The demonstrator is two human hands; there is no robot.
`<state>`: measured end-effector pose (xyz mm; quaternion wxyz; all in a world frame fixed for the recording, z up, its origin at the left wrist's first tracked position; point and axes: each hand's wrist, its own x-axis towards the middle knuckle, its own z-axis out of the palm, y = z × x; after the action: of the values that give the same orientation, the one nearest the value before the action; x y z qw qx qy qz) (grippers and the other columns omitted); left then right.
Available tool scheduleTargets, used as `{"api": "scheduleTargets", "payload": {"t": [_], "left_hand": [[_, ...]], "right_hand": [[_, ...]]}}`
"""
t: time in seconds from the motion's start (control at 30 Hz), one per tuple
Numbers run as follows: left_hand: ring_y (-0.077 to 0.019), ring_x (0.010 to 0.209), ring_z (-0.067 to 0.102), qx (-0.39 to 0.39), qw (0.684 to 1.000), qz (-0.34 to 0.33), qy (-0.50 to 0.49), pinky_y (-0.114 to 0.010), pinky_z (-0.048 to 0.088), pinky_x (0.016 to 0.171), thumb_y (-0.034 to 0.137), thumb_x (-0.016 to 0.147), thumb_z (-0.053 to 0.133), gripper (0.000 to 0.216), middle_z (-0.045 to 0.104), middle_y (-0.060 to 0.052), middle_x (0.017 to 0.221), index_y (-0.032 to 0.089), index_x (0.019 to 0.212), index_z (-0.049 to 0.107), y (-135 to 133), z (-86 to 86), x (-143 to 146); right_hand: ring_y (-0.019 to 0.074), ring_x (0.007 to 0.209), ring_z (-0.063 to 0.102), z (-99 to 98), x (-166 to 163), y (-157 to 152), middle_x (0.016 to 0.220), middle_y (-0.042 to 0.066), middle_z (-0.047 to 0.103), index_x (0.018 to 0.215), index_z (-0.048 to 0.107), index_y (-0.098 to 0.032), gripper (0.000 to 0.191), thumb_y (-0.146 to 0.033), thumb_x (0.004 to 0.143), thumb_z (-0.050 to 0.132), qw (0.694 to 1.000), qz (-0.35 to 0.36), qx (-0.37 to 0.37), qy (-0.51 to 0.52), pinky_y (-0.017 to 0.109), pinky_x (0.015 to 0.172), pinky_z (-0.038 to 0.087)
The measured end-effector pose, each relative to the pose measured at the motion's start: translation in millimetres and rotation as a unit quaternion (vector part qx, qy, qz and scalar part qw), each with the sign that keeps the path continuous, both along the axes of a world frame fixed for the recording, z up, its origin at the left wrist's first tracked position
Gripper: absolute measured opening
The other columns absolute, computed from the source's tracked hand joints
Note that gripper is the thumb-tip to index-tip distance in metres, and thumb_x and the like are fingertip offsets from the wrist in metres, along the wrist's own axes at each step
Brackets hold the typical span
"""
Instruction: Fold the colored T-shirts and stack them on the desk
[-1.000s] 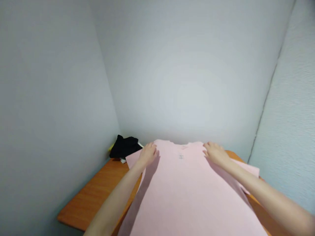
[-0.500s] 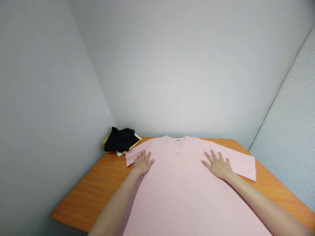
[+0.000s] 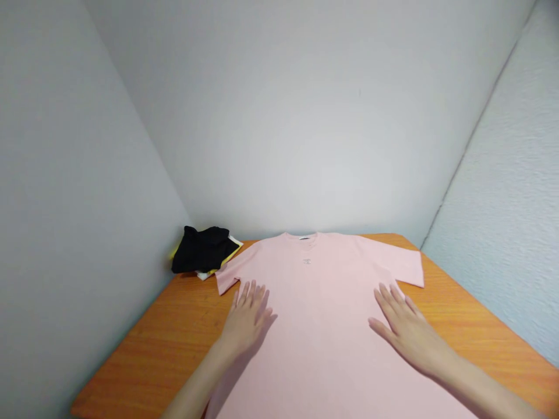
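A pink T-shirt (image 3: 318,326) lies spread front side up, its collar at the far edge and its sleeves out to both sides. A small emblem marks the chest below the neckline. My left hand (image 3: 245,317), fingers stretched out, is over the shirt's left edge below the sleeve and casts a shadow on the cloth. Over the right edge, below the other sleeve, my right hand (image 3: 404,329) is flat with its thumb apart. Neither hand grasps the fabric. Whether the palms touch it I cannot tell. The shirt's lower hem is out of view.
The shirt rests on an orange-brown wooden table (image 3: 166,343). At its back left corner sits a pile of folded clothes (image 3: 201,249), black on top with yellow and white below. Pale walls (image 3: 297,116) close in the back and both sides.
Both hands have drawn back toward me, from beside the sleeves down along the shirt's edges. The view has shifted slightly. The shirt still lies spread.
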<state>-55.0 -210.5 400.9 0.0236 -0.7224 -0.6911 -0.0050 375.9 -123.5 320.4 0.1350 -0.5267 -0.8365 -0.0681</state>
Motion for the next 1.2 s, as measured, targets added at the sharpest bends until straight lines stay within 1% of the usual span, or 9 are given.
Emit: {"api": "scheduleTargets", "payload": {"t": [0.13, 0.37, 0.63, 0.77, 0.87, 0.93, 1.03, 1.13, 1.2], "left_hand": [[-0.0296, 0.149, 0.007, -0.032, 0.999, 0.01, -0.007, -0.052, 0.017, 0.118, 0.064, 0.096, 0.023, 0.073, 0.01, -0.012, 0.161, 0.019, 0.154, 0.023, -20, -19.8, -3], [-0.0287, 0.149, 0.009, -0.022, 1.0, -0.003, 0.005, -0.053, 0.015, 0.119, 0.059, 0.098, 0.025, 0.07, 0.013, -0.013, 0.16, 0.016, 0.153, 0.024, -2, -21.8, 12], [-0.0265, 0.149, 0.012, 0.032, 0.998, -0.061, 0.01, -0.052, 0.021, 0.118, 0.057, 0.097, 0.031, 0.069, 0.014, -0.009, 0.161, 0.02, 0.154, 0.022, -72, -32.1, 35], [-0.0308, 0.148, 0.017, 0.066, 0.997, -0.049, -0.009, -0.056, 0.02, 0.117, 0.052, 0.096, 0.037, 0.065, 0.022, -0.012, 0.159, 0.017, 0.151, 0.032, -77, -33.6, 44], [-0.0336, 0.147, 0.02, 0.123, 0.987, -0.067, -0.075, -0.06, 0.02, 0.116, 0.044, 0.097, 0.04, 0.058, 0.031, -0.015, 0.156, 0.014, 0.147, 0.038, -81, -13.9, 69], [-0.029, 0.143, 0.03, 0.137, 0.969, -0.12, -0.165, -0.053, 0.028, 0.115, 0.035, 0.098, 0.04, 0.05, 0.039, -0.014, 0.151, 0.017, 0.145, 0.039, -90, 4.8, 97], [-0.0202, 0.121, 0.053, 0.067, 0.908, -0.265, -0.319, -0.036, 0.045, 0.102, 0.022, 0.098, 0.042, 0.037, 0.059, -0.01, 0.13, 0.021, 0.134, 0.049, -107, 25.5, 149], [-0.0168, 0.093, 0.064, -0.026, 0.83, -0.376, -0.411, -0.028, 0.051, 0.084, 0.02, 0.095, 0.044, 0.025, 0.068, -0.006, 0.101, 0.02, 0.113, 0.061, -116, 22.7, 202], [-0.015, 0.085, 0.065, -0.069, 0.805, -0.405, -0.428, -0.024, 0.051, 0.077, 0.02, 0.095, 0.043, 0.023, 0.069, -0.005, 0.096, 0.02, 0.107, 0.063, -117, 9.3, 232]], "right_hand": [[0.0284, 0.146, 0.012, -13.2, 28, -44, 0.158, 0.008, 0.014, 0.154, 0.025, -0.013, 0.084, -0.07, 0.092, 0.031, 1.0, -0.012, 0.009, -0.005, 0.051, 0.119, 0.02], [0.0269, 0.146, 0.011, 17.1, 33, -50, 0.158, 0.012, 0.017, 0.153, 0.026, -0.009, 0.078, -0.063, 0.098, 0.023, 0.999, -0.042, -0.028, -0.021, 0.052, 0.12, 0.014], [0.0291, 0.146, 0.01, 12.8, 57, -103, 0.159, 0.01, 0.015, 0.157, 0.012, -0.015, 0.076, -0.059, 0.098, 0.032, 0.998, -0.05, -0.037, 0.01, 0.054, 0.119, 0.017], [0.031, 0.144, 0.021, 15.6, 60, -109, 0.156, 0.015, 0.026, 0.152, 0.027, -0.011, 0.07, -0.056, 0.099, 0.029, 0.996, -0.06, -0.043, 0.055, 0.052, 0.116, 0.024], [0.0309, 0.122, 0.052, 40.6, 68, -116, 0.13, 0.017, 0.057, 0.123, 0.057, -0.013, 0.057, -0.056, 0.098, 0.03, 0.985, -0.129, -0.04, 0.11, 0.046, 0.102, 0.041], [0.0268, 0.092, 0.064, 60.0, 81, -131, 0.095, 0.011, 0.068, 0.09, 0.063, -0.019, 0.052, -0.059, 0.097, 0.029, 0.968, -0.203, -0.064, 0.132, 0.04, 0.083, 0.048], [0.0214, 0.064, 0.06, 73.9, 106, -165, 0.066, 0.005, 0.063, 0.066, 0.057, -0.022, 0.062, -0.066, 0.095, 0.024, 0.926, -0.277, -0.2, 0.162, 0.034, 0.065, 0.044], [0.0217, 0.056, 0.058, 59.3, 121, -196, 0.058, 0.006, 0.061, 0.06, 0.057, -0.022, 0.066, -0.075, 0.088, 0.029, 0.872, -0.297, -0.356, 0.158, 0.033, 0.06, 0.041], [0.0241, 0.062, 0.059, 40.2, 120, -206, 0.064, 0.007, 0.064, 0.064, 0.06, -0.021, 0.061, -0.076, 0.082, 0.039, 0.869, -0.288, -0.369, 0.162, 0.034, 0.061, 0.042]]}}
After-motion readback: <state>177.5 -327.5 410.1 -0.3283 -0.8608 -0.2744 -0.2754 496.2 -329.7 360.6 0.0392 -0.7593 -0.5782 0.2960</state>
